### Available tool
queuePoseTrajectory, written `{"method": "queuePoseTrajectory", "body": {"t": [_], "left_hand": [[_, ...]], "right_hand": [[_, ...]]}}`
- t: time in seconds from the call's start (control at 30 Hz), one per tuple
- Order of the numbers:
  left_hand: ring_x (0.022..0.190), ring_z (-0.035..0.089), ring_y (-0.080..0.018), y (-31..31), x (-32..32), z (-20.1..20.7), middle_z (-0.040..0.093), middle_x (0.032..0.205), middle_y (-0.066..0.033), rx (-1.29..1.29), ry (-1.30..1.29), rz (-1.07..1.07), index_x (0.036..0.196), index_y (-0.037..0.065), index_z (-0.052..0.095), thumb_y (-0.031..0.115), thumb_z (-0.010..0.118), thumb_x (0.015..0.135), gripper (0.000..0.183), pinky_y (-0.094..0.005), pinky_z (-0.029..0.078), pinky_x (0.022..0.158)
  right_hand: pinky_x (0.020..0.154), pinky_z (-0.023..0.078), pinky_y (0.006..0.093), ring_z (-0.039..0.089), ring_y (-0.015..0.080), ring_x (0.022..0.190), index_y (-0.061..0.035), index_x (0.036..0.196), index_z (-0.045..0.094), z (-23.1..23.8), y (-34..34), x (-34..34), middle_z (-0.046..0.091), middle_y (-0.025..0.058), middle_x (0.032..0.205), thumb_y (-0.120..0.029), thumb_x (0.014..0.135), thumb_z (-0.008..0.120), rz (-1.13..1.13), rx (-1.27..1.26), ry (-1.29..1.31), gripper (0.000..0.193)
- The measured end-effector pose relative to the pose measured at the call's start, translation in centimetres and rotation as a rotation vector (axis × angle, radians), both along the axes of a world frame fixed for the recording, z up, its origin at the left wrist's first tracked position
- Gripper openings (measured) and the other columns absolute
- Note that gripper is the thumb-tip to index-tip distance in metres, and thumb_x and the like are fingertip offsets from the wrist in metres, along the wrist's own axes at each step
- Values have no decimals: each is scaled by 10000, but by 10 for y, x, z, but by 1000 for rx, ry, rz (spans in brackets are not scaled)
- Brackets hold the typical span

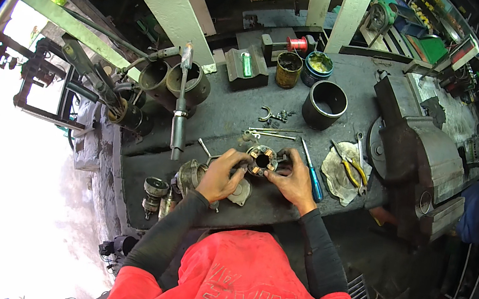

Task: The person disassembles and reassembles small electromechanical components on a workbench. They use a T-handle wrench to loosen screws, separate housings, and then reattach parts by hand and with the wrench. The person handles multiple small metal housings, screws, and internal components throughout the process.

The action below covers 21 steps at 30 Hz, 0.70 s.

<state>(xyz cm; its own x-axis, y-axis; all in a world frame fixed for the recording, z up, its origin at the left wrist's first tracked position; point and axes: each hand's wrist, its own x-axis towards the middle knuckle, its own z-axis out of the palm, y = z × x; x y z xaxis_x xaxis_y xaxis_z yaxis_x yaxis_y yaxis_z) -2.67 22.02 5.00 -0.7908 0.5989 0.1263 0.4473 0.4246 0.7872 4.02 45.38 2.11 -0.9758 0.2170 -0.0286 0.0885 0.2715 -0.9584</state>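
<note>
– So, doing what with the left hand (225,175)?
– Pinching the left rim of a round metal brush holder (260,152), with thumb and fingers pressed to it.
– And with the right hand (296,181)?
– Grasping the opposite rim, with the thumb at the near edge.
– Held where, exactly?
– Between both hands, over the near part of the dark workbench (229,111), with copper-coloured blocks set around a dark central hole. Hard to tell whether touching the bench top.
– And lying to the right?
– Look just beside the right hand for a blue-handled screwdriver (313,177), then farther right for yellow-handled pliers (347,161) on a crumpled cloth (333,180).
– And near the left wrist?
– Find a round metal housing (187,174) there, partly hidden by the hand.
</note>
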Motion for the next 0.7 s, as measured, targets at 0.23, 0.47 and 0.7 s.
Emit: {"method": "queuePoseTrajectory", "body": {"t": [0.23, 0.47, 0.7], "left_hand": [[845, 623, -96, -2, 27, -32, 626, 1001, -50, 183, -185, 312, 1145, 7, 623, 42, 763, 924, 264, -280, 529, 764], [1085, 647, -357, 6, 30, -18, 637, 1180, -184, 8, 46, 318, 1206, 1, 619, 208, 885, 784, 540, -463, 538, 972], [1438, 469, -457, 71, 42, -7, 535, 1486, -231, 17, 391, 174, 1508, 39, 501, 197, 849, 612, 974, -585, 413, 1143]], "right_hand": [[824, 640, 304, 732, 157, 1007, 3, 1382, 575, -8, 22, -6, 700, 127, 1252, -63, 894, 882, 105, -398, -160, 580], [806, 598, 336, 735, 209, 906, 84, 1212, 703, -41, 39, -5, 760, 120, 1061, -223, 1012, 760, -74, -397, -246, 372], [927, 634, 431, 697, 310, 1201, 12, 1456, 573, -54, 60, 14, 668, 189, 1317, -90, 998, 699, 124, -220, -86, 485]]}}
